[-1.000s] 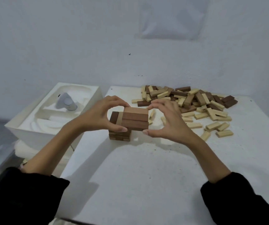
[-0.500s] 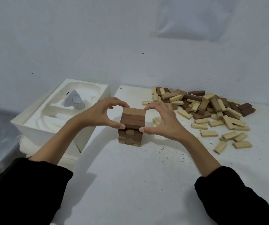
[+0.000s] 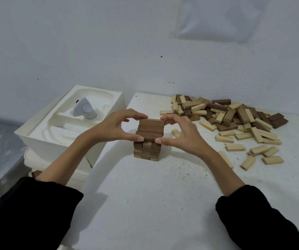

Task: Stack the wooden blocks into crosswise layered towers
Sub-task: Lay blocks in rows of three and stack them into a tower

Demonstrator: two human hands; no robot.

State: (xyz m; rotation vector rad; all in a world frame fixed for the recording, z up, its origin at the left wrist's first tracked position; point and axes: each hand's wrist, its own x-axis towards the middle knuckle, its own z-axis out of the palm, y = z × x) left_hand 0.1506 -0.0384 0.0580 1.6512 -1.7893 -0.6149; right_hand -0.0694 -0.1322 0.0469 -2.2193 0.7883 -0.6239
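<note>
Head view: we are pinching the tower's top layer (image 3: 150, 129) at mid-table with left hand (image 3: 116, 126) and right hand (image 3: 183, 134); blocks seem light, rigid, easily toppled, best gripped at their ends.

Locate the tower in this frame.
In the head view the tower stands near centre, between the left hand and right hand gripping its top layer; the pile lies to its right, the box to its left.

My left hand (image 3: 115, 127) and right hand (image 3: 181, 134) pinch the dark top blocks (image 3: 150, 128) of the short tower (image 3: 147, 150) from either side, thumbs near, fingers far. The tower stands on the white tabletop (image 3: 154, 195). A loose pile (image 3: 231, 116) of light and dark blocks lies to its right, and a white box (image 3: 37, 139) sits left.
</note>
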